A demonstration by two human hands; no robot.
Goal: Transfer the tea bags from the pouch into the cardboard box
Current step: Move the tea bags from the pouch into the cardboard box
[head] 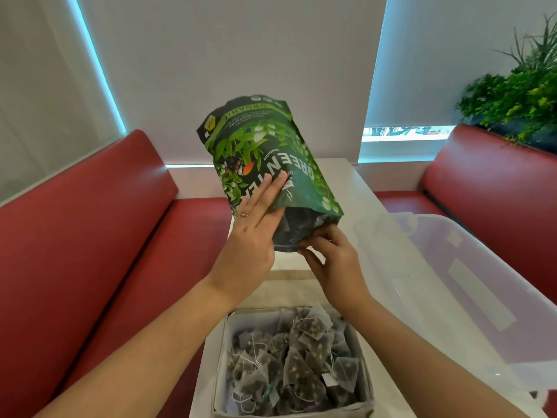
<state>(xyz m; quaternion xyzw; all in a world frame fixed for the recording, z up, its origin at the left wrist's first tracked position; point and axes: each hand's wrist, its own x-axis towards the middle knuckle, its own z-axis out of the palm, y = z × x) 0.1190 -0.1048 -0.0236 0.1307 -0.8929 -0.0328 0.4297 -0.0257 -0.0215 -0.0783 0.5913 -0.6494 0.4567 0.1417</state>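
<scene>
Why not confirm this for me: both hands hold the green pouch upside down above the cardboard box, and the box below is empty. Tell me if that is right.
One detail is wrong. The head view shows the cardboard box already full of pyramid tea bags, not empty. The rest holds: the left hand and right hand hold the green pouch upside down, mouth downward, above the box.

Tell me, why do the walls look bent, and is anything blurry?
Head view: the wide-angle lens bows the window edges; the pouch is slightly motion-blurred, its print soft; the tea bags stay fairly sharp; cyan daylight glows along the blinds.
</scene>
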